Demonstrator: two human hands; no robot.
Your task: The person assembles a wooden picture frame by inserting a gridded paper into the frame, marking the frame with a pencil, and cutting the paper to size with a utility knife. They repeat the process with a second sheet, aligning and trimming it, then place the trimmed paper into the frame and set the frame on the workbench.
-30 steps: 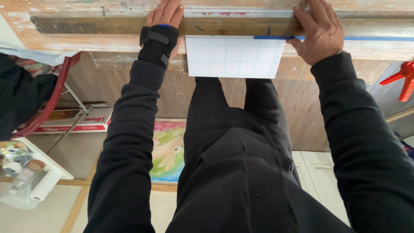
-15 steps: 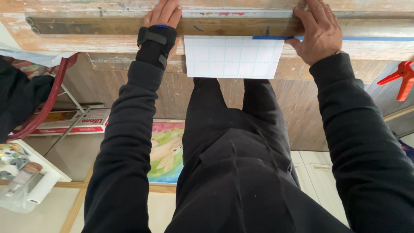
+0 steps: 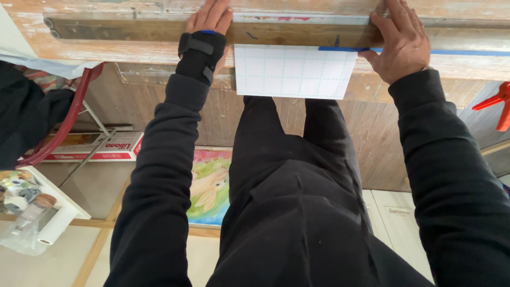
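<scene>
- Change since the earlier frames: very little. Both hands remain pressed on the same wooden strip; the view has shifted slightly, and the white sheet sits in the same place below the strip.
- Left hand (image 3: 208,18): wears a black wrist brace (image 3: 201,54) with straps. The fingers lie flat and extended on the long wooden strip (image 3: 297,33), palm down, pressing rather than gripping; nothing is enclosed in it.
- Right hand (image 3: 399,38): fingers spread and laid flat over the right part of the same strip, pressing down. The thumb side rests at the end of a line of blue tape (image 3: 340,49). Nothing is enclosed in this hand either.
- Wooden strip: lies lengthwise along the worn, paint-stained workbench (image 3: 106,48), between the two hands and under both.
- White gridded sheet (image 3: 295,72): its upper edge meets the strip; the sheet hangs over the bench's front edge, between the two forearms.
- Blue tape runs rightward along the strip's lower edge, past the right hand.
- Surroundings: a red clamp (image 3: 496,103) at the right edge; a colourful painting (image 3: 210,186) on the floor below; a white tray of paint supplies (image 3: 32,210) at lower left; another person's dark sleeve (image 3: 24,117) at far left.
</scene>
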